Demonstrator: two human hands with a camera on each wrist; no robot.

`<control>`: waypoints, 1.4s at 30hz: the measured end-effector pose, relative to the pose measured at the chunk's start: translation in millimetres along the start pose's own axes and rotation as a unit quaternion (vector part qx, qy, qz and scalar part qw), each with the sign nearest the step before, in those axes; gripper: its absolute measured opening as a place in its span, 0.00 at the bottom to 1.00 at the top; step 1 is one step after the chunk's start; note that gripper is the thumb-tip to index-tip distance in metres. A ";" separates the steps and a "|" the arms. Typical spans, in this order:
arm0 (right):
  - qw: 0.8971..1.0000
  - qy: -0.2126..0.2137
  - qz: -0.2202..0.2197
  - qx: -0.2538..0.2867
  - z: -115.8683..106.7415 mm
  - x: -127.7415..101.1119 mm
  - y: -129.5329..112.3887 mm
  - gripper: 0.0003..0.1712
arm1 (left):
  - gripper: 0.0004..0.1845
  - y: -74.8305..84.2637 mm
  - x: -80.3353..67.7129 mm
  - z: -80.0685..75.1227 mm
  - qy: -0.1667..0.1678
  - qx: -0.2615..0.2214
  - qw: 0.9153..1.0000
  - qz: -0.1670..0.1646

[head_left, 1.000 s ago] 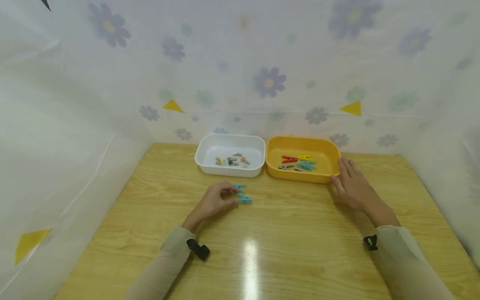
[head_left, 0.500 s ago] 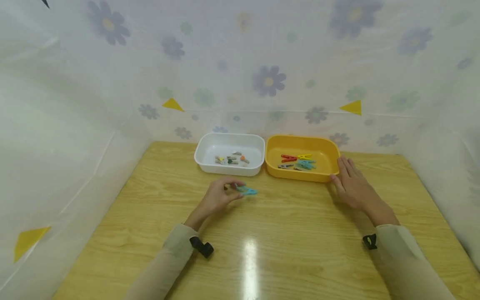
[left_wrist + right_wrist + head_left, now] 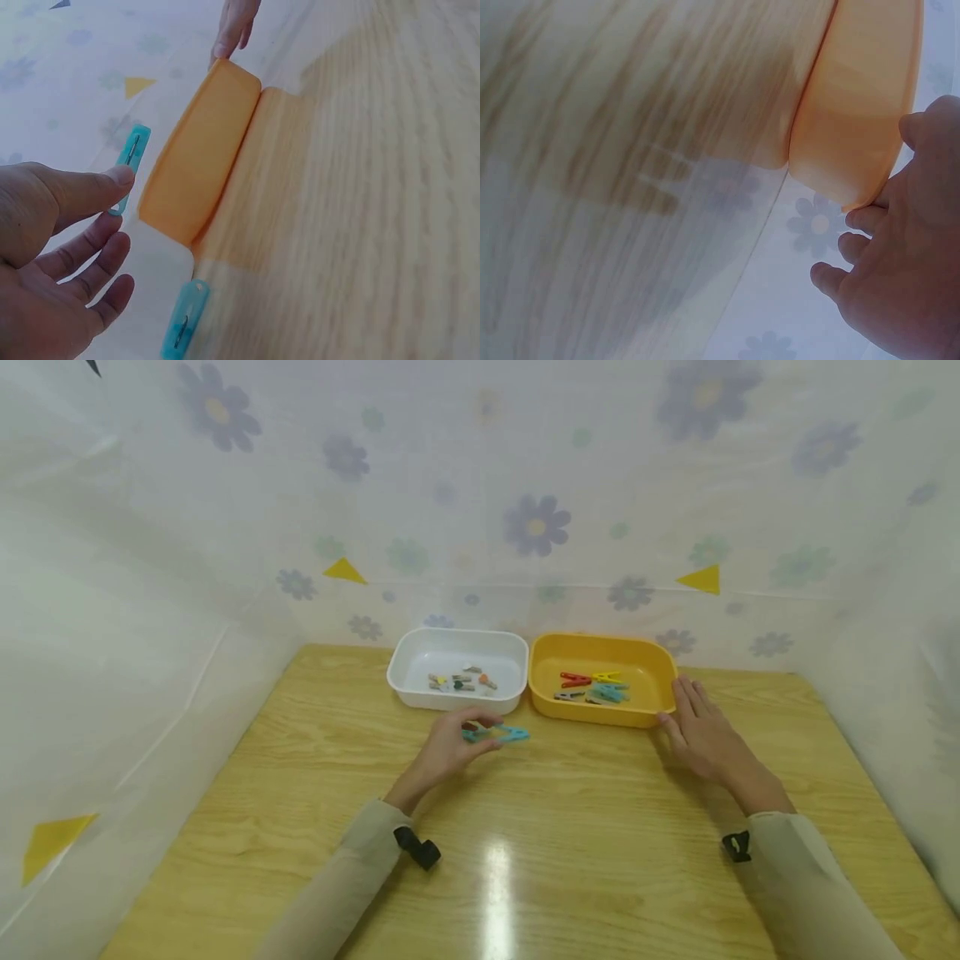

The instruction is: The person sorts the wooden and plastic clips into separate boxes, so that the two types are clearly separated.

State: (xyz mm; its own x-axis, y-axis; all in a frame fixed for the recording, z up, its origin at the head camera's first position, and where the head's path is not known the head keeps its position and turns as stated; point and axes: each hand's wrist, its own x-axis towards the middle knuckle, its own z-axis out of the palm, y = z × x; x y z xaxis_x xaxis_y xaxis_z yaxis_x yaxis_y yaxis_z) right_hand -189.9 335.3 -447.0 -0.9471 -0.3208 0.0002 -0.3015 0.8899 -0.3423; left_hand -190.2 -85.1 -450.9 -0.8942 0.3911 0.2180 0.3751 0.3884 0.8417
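Note:
My left hand [image 3: 450,747] pinches a light-blue plastic clothespin [image 3: 136,146] between thumb and fingertips, just in front of the white tub. A second blue clothespin [image 3: 184,322] lies on the table below that hand; in the head view the fingers partly cover it. My right hand [image 3: 705,735] rests with straight fingers along the right end of the yellow tub [image 3: 600,714], thumb at its front corner. Inside the yellow tub are red clothespins [image 3: 576,680], a yellow clothespin [image 3: 607,677] and blue clothespins [image 3: 609,692].
The white tub [image 3: 457,700] stands against the yellow one's left side and holds several small wooden clips [image 3: 461,686] with coloured decorations. Both tubs sit at the back of the wooden table [image 3: 570,843], before a flowered curtain [image 3: 480,485].
My left hand has lifted one blue clothespin off the table and moved it slightly right and toward the tubs. The right hand has stayed at the yellow tub.

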 end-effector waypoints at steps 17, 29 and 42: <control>1.000 0.002 -0.001 -0.005 2.1 0.1 1.1 0.43 | 0.15 16.9 27.2 17.4 -0.004 -0.025 0.999 0.043; 1.000 -0.001 0.002 -0.006 1.7 0.0 0.8 0.43 | 0.16 37.5 64.5 31.4 -0.013 -0.046 0.998 0.052; 1.000 0.004 -0.002 -0.008 3.2 0.8 2.4 0.43 | 0.16 41.3 106.5 52.7 -0.014 -0.033 0.999 0.036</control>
State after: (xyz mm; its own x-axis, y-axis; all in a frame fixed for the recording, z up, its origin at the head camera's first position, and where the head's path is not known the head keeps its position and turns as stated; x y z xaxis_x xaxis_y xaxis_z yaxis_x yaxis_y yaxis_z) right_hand -191.1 336.1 -450.9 -0.9466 -0.3223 0.0082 -0.3072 0.8939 -0.3266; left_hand -257.1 16.5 -419.0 -0.8578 0.4402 0.2653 0.4201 0.3031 0.8554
